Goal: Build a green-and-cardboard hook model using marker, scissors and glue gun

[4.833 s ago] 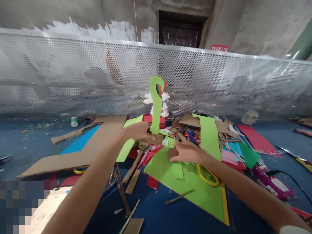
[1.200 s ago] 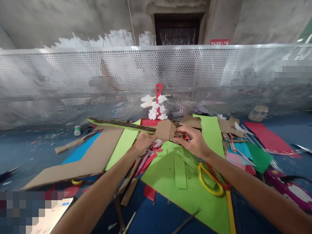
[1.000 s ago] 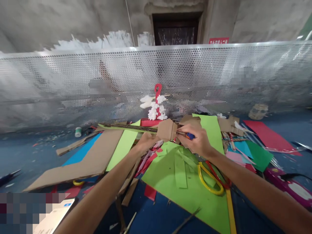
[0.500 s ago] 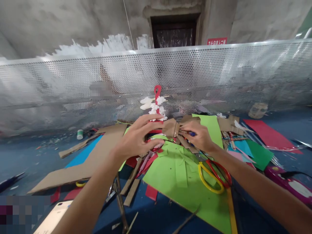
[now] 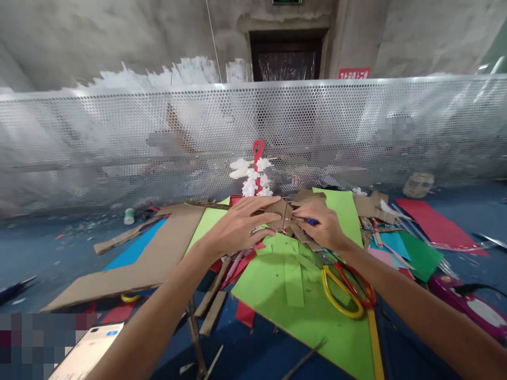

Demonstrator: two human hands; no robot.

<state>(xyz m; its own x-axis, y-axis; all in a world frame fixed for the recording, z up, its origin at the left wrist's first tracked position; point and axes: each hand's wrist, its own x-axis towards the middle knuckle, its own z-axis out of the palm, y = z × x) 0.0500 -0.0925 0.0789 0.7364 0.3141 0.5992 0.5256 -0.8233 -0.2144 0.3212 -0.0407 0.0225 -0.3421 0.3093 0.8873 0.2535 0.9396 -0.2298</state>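
A small brown cardboard piece (image 5: 276, 212), folded or jointed near its right end, is held up between my hands. My left hand (image 5: 237, 224) reaches in from the left, its fingertips over the piece's left part and its thumb lower down. At the right end, the fingers of my right hand (image 5: 322, 221) pinch the cardboard; a small blue object (image 5: 312, 221) shows at them, its kind unclear. Just behind stands a red hook-topped stem (image 5: 258, 150) with white paper flowers (image 5: 249, 186). Below my hands lies a light green sheet (image 5: 285, 274) with green strips on it.
Yellow-and-red-handled scissors (image 5: 346, 295) lie on the green sheet. Left are a large cardboard sheet (image 5: 158, 264), blue paper (image 5: 137, 243) and a phone (image 5: 89, 351). Right are red paper (image 5: 439, 224) and a magenta device (image 5: 469, 306). A perforated metal panel (image 5: 214, 126) stands behind.
My left hand has moved right and closed in on the cardboard piece, its fingers now on it. My right hand keeps its pinch nearly in place. The camera has tilted up slightly.
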